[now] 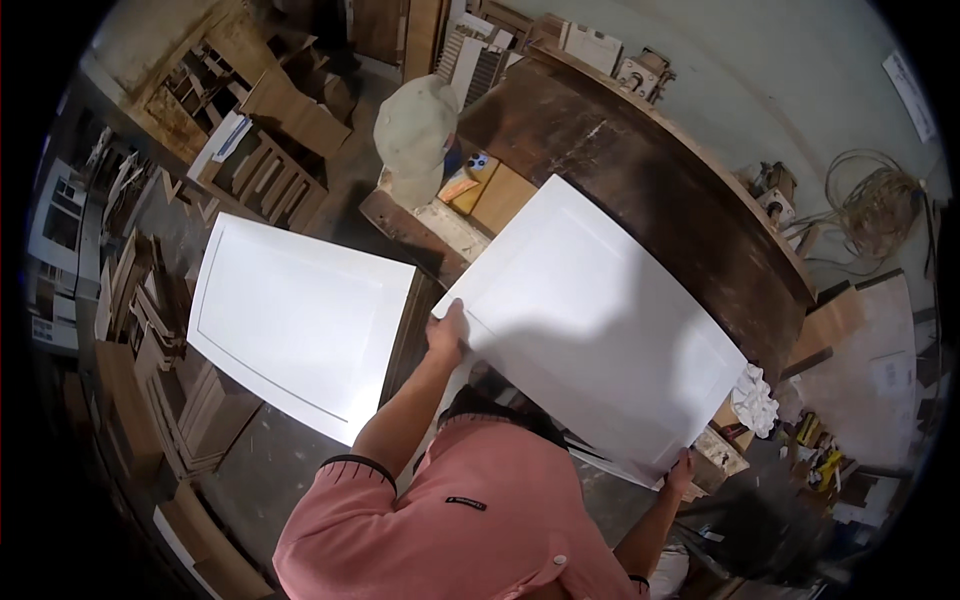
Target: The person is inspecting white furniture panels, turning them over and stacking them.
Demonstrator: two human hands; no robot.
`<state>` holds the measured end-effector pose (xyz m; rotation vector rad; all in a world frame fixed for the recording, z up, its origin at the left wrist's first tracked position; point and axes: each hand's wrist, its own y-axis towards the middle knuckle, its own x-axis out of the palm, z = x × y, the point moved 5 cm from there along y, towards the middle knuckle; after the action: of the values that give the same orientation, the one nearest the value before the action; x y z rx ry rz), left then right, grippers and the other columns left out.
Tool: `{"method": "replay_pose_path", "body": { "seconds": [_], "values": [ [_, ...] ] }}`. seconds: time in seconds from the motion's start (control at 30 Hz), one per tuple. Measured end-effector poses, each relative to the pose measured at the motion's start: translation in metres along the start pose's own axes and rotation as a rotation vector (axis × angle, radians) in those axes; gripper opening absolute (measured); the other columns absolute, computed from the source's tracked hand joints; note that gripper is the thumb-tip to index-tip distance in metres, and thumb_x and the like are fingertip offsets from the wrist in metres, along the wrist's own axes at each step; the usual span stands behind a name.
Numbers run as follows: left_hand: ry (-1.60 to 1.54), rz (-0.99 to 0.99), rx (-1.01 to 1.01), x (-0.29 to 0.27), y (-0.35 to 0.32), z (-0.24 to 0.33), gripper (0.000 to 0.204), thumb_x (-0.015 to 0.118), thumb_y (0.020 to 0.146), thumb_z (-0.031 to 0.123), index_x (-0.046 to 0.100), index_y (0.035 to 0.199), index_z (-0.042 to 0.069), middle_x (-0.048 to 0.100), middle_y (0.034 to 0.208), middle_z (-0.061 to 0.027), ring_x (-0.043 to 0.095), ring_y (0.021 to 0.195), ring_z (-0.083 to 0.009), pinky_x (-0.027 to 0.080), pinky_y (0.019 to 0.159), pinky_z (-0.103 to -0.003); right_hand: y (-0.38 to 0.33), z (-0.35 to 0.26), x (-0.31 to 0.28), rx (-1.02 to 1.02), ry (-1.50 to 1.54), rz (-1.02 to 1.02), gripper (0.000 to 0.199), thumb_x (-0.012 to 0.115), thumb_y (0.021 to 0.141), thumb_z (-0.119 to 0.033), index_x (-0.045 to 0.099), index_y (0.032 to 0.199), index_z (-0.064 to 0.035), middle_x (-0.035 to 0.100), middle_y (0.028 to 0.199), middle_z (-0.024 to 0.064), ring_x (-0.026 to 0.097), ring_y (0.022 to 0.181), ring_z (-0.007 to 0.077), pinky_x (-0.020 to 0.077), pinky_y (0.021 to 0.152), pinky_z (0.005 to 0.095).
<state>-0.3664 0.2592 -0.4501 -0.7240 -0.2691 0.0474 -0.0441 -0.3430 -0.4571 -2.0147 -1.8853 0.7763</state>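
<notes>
A white cabinet door [590, 300] with a faint framed border lies partly over a dark brown workbench [620, 170]. My left hand [447, 328] is closed on its left near corner. At the right near corner, my right hand [680, 472] grips the edge, with some of its fingers hidden. A broad shadow falls across the door's face. To the left, a second white door [300, 315] with a grooved border rests on top of a stack, whose edges show along its right side. A crumpled white cloth [754, 400] sits beside the held door's right corner.
A pale cap [415, 120] is at the bench's left end, near wooden boards [500, 200]. Clamps [645, 72] line the far edge. Coiled cable [865, 205] hangs at the right wall. Stacked wood pieces [160, 330] crowd the left; a slatted wooden frame [265, 180] stands behind.
</notes>
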Motion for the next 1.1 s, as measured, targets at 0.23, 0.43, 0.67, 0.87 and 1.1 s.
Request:
{"method": "replay_pose_path", "body": {
  "seconds": [0.23, 0.43, 0.67, 0.87, 1.1],
  "values": [
    [-0.111, -0.008, -0.087, -0.014, 0.032, -0.028, 0.069, 0.079, 0.088, 0.023, 0.043, 0.141, -0.004, 0.060, 0.128, -0.0150, 0.061, 0.113, -0.0277, 0.050, 0.096, -0.041, 0.020, -0.033, 0.004, -0.314, -0.155, 0.053, 0.032, 0.061, 0.098, -0.016, 0.065, 0.122, 0.0036, 0.068, 0.112, 0.0094, 0.062, 0.101, 0.0192, 0.0485, 0.091, 0.0319],
    [-0.212, -0.211, -0.149, -0.015, 0.051, -0.041, 0.069, 0.075, 0.093, 0.027, 0.040, 0.144, -0.002, 0.054, 0.138, -0.0155, 0.056, 0.123, -0.0296, 0.046, 0.104, -0.042, 0.012, -0.065, 0.035, -0.546, -0.311, 0.185, 0.031, 0.065, 0.095, -0.016, 0.066, 0.119, 0.0040, 0.069, 0.111, 0.0119, 0.063, 0.101, 0.0206, 0.0495, 0.091, 0.0339],
    [-0.240, -0.208, -0.167, -0.004, 0.035, -0.037, 0.064, 0.054, 0.102, 0.047, 0.044, 0.146, 0.002, 0.053, 0.145, -0.0122, 0.051, 0.131, -0.0304, 0.040, 0.111, -0.043, 0.014, -0.101, 0.050, -0.694, -0.552, 0.345, 0.033, 0.066, 0.095, -0.015, 0.063, 0.124, 0.0013, 0.065, 0.113, 0.0156, 0.064, 0.104, 0.0284, 0.0498, 0.094, 0.0369],
    [-0.260, -0.201, -0.155, 0.009, 0.021, -0.023, 0.065, 0.044, 0.104, 0.051, 0.043, 0.147, 0.002, 0.051, 0.148, -0.0120, 0.048, 0.135, -0.0309, 0.036, 0.114, -0.043, 0.057, -0.117, 0.081, -0.724, -0.231, 0.138, 0.042, 0.065, 0.097, -0.021, 0.058, 0.127, 0.0076, 0.063, 0.124, 0.0156, 0.062, 0.105, 0.0247, 0.0485, 0.093, 0.0354],
    [-0.400, -0.323, -0.129, 0.031, 0.008, -0.002, 0.067, 0.034, 0.105, 0.051, 0.039, 0.150, 0.001, 0.046, 0.153, -0.0142, 0.042, 0.142, -0.0321, 0.027, 0.119, -0.043, 0.099, -0.113, 0.077, -0.244, 0.064, 0.091, 0.054, 0.061, 0.099, -0.038, 0.058, 0.126, 0.0092, 0.064, 0.123, 0.0150, 0.062, 0.106, 0.0246, 0.0488, 0.092, 0.0341]
  ]
}}
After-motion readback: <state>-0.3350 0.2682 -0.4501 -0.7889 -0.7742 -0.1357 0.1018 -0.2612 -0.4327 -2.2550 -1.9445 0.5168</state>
